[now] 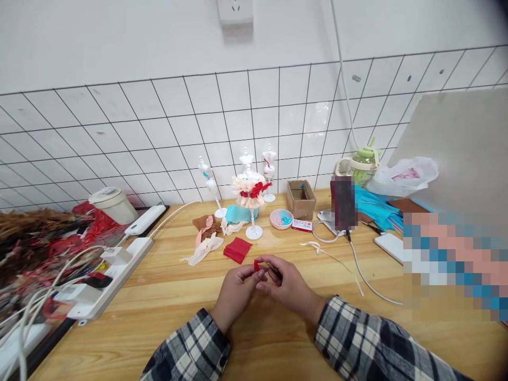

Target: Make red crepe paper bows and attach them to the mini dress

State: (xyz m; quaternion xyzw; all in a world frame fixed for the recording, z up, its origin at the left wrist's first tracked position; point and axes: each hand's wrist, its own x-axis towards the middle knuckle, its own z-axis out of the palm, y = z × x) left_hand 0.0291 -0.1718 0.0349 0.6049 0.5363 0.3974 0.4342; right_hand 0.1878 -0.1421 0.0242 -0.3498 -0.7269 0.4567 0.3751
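Between the fingertips of my left hand [237, 290] is a small piece of red crepe paper [256, 265]. My right hand [292, 284] is closed around a small dark tool [275, 272]; its kind is mostly hidden by the fingers. Both hands meet low over the table, their fingertips nearly touching around the red piece. Just beyond them lies a folded sheet of red crepe paper [237, 250]. Farther back, a mini dress form [246, 159] stands upright, wearing a ruffled cream skirt [243, 186] with a red bow [260, 189].
Two more white dress forms [210, 182] stand behind. Brown and cream scraps [206, 248] lie at left. A pink bowl [281, 218], a cardboard box [301, 201] and a phone [343, 203] with cable stand right. A power strip [115, 278] edges the wooden table [166, 296].
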